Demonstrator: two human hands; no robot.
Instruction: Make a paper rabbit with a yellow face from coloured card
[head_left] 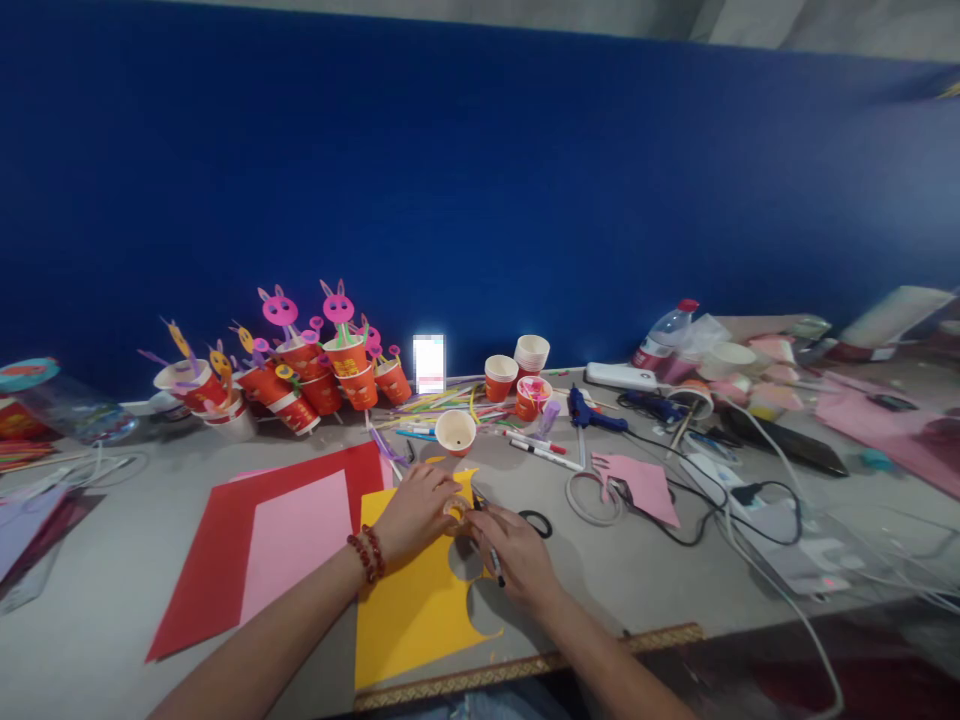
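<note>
My left hand (417, 508), with a red bead bracelet at the wrist, is closed on a small roll of clear tape (455, 511) that it presses onto a yellow paper sheet (409, 610). My right hand (517, 555) is closed round a black pen (494, 562), its tip at the roll's edge. The yellow sheet has round holes cut out of its right side. A red sheet (225, 540) with a pink sheet (289, 540) on it lies just left of the yellow one.
Red paper cups with pink rabbit and flower toppers (300, 375) stand at the back left. An empty cup (455, 432), markers (544, 450), a blue glue gun (589, 412), black scissors (536, 522), a tape ring (589, 497), pink paper (641, 485), cables and a bottle (664, 335) lie to the right.
</note>
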